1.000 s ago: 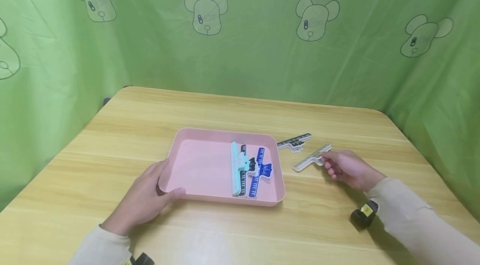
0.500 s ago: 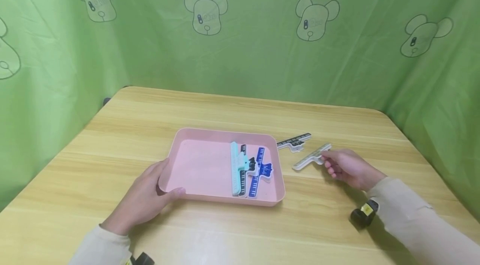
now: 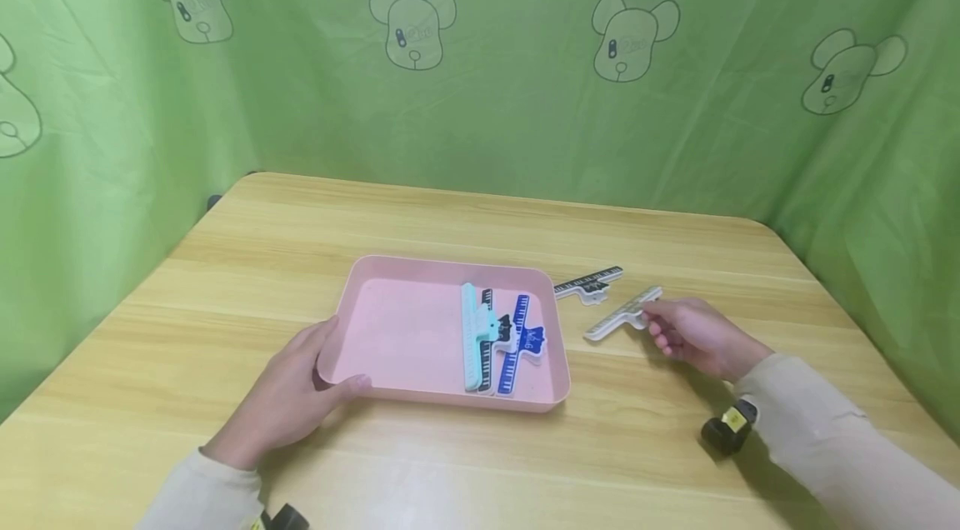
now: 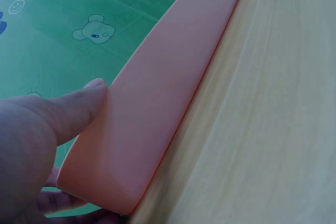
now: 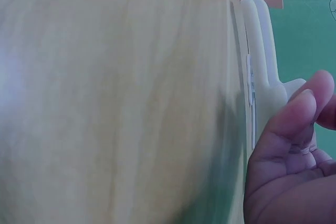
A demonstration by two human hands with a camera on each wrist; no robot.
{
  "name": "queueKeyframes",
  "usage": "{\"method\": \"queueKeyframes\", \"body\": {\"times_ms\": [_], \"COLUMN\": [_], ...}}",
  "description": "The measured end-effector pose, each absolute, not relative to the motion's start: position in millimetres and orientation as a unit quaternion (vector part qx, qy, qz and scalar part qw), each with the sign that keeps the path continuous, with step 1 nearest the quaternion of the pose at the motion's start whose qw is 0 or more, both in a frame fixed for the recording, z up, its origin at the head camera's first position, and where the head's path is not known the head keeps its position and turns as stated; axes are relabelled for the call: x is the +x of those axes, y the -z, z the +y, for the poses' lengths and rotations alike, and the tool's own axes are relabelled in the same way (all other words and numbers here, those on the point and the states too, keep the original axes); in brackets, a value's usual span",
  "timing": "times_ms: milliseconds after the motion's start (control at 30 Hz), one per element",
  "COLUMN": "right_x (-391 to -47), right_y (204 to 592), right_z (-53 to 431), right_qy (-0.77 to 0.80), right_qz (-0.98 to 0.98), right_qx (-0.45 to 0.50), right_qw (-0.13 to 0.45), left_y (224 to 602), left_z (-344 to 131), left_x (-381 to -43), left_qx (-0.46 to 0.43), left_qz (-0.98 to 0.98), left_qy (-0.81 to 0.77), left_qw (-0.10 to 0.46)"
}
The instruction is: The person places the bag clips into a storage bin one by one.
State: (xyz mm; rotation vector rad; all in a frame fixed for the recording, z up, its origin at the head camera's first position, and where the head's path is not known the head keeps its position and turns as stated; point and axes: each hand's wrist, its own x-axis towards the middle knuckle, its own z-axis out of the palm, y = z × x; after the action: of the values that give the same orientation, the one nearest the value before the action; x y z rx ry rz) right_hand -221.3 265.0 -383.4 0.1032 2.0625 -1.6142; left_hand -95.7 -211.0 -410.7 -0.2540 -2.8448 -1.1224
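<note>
My left hand (image 3: 288, 397) grips the near left corner of a pink tray (image 3: 427, 265), its thumb against the front wall and its fingers along the left side. In the left wrist view the thumb (image 4: 79, 111) lies at the tray's rim. My right hand (image 3: 697, 334) pinches a white clip (image 3: 618, 320) by its handle, to the right of the tray. The right wrist view shows this clip (image 5: 262, 51) low over the table, partly hidden by the thumb and fingers. Inside the tray, on its right side, lie a mint clip (image 3: 472, 347), a black clip (image 3: 486, 363) and a blue clip (image 3: 513, 359).
Another black piano-key clip (image 3: 592, 282) lies on the wooden table (image 3: 465, 472) behind the white one, its left end hidden by the tray wall. A green curtain (image 3: 517, 138) with bear-head drawings hangs around the table's back and sides.
Both hands stay where they were. The white clip has shifted only very slightly in my right fingers; the tray and other clips are unmoved.
</note>
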Motion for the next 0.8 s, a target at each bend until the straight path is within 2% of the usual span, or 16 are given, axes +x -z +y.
{"method": "queueKeyframes", "body": {"times_ms": [800], "right_x": [-223.6], "right_y": [373.6], "right_z": [262.3], "right_qy": [0.610], "right_qz": [0.749], "right_qx": [0.020], "right_qw": [0.257], "left_y": [407.4], "left_z": [-210.7], "left_x": [-94.6], "left_qx": [-0.091], "left_qz": [-0.931], "left_qy": [0.350], "left_qw": [0.045]}}
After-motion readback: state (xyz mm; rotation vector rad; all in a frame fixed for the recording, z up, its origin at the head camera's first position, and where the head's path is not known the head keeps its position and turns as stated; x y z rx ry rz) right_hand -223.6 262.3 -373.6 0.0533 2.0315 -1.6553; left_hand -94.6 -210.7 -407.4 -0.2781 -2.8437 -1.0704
